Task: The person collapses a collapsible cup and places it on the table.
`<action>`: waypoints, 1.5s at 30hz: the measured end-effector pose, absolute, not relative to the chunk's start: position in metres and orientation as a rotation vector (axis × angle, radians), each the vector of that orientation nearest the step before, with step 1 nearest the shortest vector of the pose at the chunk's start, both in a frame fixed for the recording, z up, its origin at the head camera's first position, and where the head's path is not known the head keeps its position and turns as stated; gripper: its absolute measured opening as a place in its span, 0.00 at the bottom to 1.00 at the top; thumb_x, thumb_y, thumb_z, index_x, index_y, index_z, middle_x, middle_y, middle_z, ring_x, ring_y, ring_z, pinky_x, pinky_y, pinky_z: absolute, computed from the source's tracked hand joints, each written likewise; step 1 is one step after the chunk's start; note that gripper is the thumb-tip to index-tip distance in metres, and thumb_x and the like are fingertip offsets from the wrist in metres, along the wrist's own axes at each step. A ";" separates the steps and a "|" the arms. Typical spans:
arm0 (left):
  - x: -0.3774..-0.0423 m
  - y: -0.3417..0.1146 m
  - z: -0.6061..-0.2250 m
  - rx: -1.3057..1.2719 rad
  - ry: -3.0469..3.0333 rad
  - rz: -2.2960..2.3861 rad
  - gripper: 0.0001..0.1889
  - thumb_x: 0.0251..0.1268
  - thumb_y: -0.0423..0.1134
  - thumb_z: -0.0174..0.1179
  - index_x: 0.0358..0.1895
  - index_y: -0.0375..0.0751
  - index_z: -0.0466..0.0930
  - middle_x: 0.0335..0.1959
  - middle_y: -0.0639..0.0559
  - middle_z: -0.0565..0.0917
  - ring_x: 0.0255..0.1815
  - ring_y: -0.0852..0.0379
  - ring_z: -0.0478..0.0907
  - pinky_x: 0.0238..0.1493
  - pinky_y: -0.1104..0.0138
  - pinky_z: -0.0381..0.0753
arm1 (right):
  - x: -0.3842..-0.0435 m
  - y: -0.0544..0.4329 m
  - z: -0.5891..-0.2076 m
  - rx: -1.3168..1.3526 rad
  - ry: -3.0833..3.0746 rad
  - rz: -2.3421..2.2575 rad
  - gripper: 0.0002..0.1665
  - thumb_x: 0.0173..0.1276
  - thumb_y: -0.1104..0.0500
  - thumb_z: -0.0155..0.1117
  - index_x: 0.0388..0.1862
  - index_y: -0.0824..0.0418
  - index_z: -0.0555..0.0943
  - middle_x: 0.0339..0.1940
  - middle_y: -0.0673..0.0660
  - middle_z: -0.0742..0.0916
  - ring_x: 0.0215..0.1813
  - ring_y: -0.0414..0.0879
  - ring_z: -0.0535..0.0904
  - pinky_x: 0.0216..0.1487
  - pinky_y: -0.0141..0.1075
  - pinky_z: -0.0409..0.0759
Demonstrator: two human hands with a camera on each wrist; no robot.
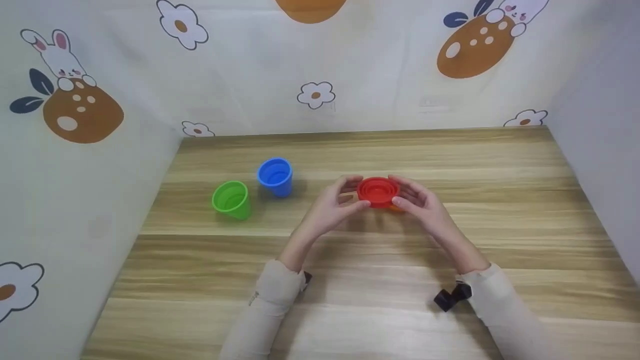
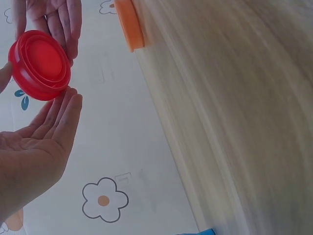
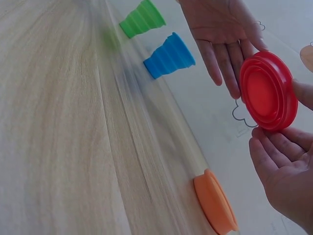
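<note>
A red collapsible cup, folded flat into rings, is held above the table between both hands. My left hand pinches its left rim between thumb and fingers. On the opposite rim, my right hand grips it the same way. In the right wrist view the folded rings of the red cup face the camera. An orange collapsible cup, also folded flat, lies on the table below; in the head view it is mostly hidden behind the red one.
Left of the hands, a blue cup and a green cup stand extended on the wooden table, mouths up. A patterned wall covering rises behind the table's back edge.
</note>
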State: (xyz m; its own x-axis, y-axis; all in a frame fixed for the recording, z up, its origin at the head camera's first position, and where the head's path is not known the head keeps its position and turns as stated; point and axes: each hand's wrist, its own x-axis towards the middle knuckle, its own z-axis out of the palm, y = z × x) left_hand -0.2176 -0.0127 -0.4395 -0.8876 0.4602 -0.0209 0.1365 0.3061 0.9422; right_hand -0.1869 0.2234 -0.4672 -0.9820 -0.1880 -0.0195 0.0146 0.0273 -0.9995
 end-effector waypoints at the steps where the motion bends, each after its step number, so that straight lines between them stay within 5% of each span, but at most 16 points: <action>1: -0.218 -0.013 -0.439 0.541 2.294 1.605 0.33 0.64 0.44 0.68 0.70 0.39 0.68 0.68 0.46 0.76 0.70 0.51 0.73 0.71 0.59 0.74 | -0.187 0.223 -0.467 -0.187 2.144 -2.082 0.34 0.71 0.58 0.64 0.74 0.60 0.67 0.73 0.61 0.75 0.68 0.40 0.76 0.61 0.28 0.80; 18: -0.217 -0.014 -0.439 0.556 2.318 1.571 0.33 0.63 0.42 0.68 0.70 0.40 0.67 0.69 0.45 0.75 0.71 0.50 0.72 0.72 0.59 0.73 | -0.188 0.223 -0.470 -0.221 2.176 -2.055 0.36 0.69 0.60 0.67 0.74 0.60 0.67 0.74 0.60 0.74 0.75 0.50 0.70 0.65 0.25 0.75; 29: -0.218 -0.014 -0.440 0.575 2.342 1.536 0.33 0.64 0.38 0.67 0.71 0.39 0.66 0.70 0.45 0.74 0.72 0.51 0.71 0.72 0.61 0.72 | -0.191 0.223 -0.475 -0.281 2.211 -2.064 0.36 0.67 0.66 0.67 0.73 0.64 0.68 0.73 0.63 0.75 0.67 0.36 0.76 0.66 0.24 0.74; 37: -0.220 -0.014 -0.443 0.573 2.363 1.493 0.34 0.64 0.37 0.67 0.72 0.42 0.66 0.71 0.47 0.73 0.73 0.52 0.70 0.72 0.61 0.72 | -0.193 0.223 -0.478 -0.301 2.228 -2.044 0.37 0.67 0.66 0.67 0.73 0.64 0.67 0.73 0.62 0.75 0.73 0.49 0.72 0.68 0.24 0.72; 45: -0.222 -0.014 -0.445 0.586 2.380 1.476 0.33 0.64 0.36 0.67 0.72 0.41 0.66 0.71 0.46 0.73 0.73 0.52 0.70 0.73 0.62 0.72 | -0.195 0.223 -0.480 -0.338 2.236 -2.036 0.37 0.66 0.67 0.67 0.73 0.67 0.67 0.72 0.64 0.75 0.72 0.46 0.73 0.68 0.25 0.73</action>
